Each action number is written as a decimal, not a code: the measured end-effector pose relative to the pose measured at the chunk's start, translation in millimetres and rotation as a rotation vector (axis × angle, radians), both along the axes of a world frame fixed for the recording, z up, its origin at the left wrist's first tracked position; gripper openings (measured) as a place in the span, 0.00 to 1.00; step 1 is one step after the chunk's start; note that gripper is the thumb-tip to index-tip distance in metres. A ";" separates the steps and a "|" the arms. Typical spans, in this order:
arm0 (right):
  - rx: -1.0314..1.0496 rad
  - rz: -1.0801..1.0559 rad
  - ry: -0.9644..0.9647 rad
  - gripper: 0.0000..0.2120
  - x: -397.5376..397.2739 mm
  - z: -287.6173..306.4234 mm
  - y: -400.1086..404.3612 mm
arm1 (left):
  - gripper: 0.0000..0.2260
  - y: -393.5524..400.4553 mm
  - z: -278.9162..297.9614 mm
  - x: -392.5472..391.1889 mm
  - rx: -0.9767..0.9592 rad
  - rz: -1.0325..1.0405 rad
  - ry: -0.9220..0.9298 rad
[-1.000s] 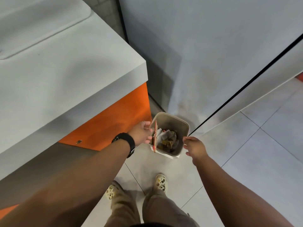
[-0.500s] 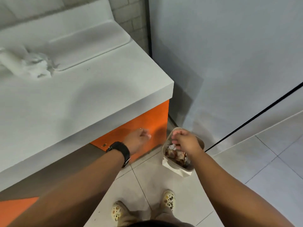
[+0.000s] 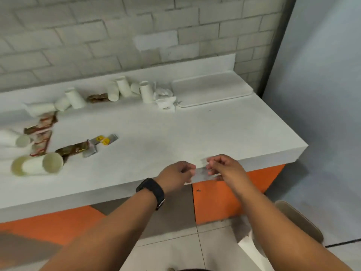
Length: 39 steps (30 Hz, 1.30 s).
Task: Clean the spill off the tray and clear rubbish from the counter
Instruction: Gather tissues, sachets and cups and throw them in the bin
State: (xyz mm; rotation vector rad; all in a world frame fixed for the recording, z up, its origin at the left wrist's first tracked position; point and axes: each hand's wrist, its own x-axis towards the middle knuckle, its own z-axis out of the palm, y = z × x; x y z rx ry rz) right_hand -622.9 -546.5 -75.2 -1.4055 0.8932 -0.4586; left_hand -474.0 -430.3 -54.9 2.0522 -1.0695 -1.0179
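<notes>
A white tray (image 3: 213,90) lies at the back right of the white counter (image 3: 195,130), with crumpled tissue (image 3: 165,99) at its left edge. Several white paper cups (image 3: 146,91) lie and stand along the back wall, and more paper cups (image 3: 37,165) lie on their sides at the front left. Brown and red wrappers (image 3: 42,132), a brown wrapper (image 3: 72,149) and yellow sachets (image 3: 104,140) are scattered at the left. My left hand (image 3: 175,174) and right hand (image 3: 224,167) hover close together at the counter's front edge, fingers loosely curled, holding nothing.
A beige bin (image 3: 300,220) stands on the tiled floor at the lower right, mostly hidden behind my right arm. A grey wall panel (image 3: 316,94) closes off the counter's right end. The cabinet front (image 3: 214,200) below is orange.
My view has swung up from the bin to the counter. Both hands have risen from the bin to the counter's front edge. The wrapper my left hand held at the bin is gone.
</notes>
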 end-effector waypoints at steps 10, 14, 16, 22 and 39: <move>-0.074 0.172 -0.003 0.05 133.3 18.6 65.2 | 0.10 114.5 25.2 120.9 -0.120 0.303 0.006; -0.131 0.240 0.022 0.05 177.1 16.5 96.7 | 0.11 159.0 19.8 163.3 -0.154 0.423 -0.026; -0.160 0.251 0.043 0.05 184.5 13.8 102.1 | 0.11 167.6 16.4 170.1 -0.159 0.449 -0.040; -0.243 0.287 0.089 0.04 209.6 9.5 107.2 | 0.12 181.6 13.9 182.2 -0.183 0.526 -0.090; -0.171 0.486 -0.003 0.05 326.7 17.3 77.7 | 0.15 221.6 40.7 276.1 -0.222 0.879 -0.708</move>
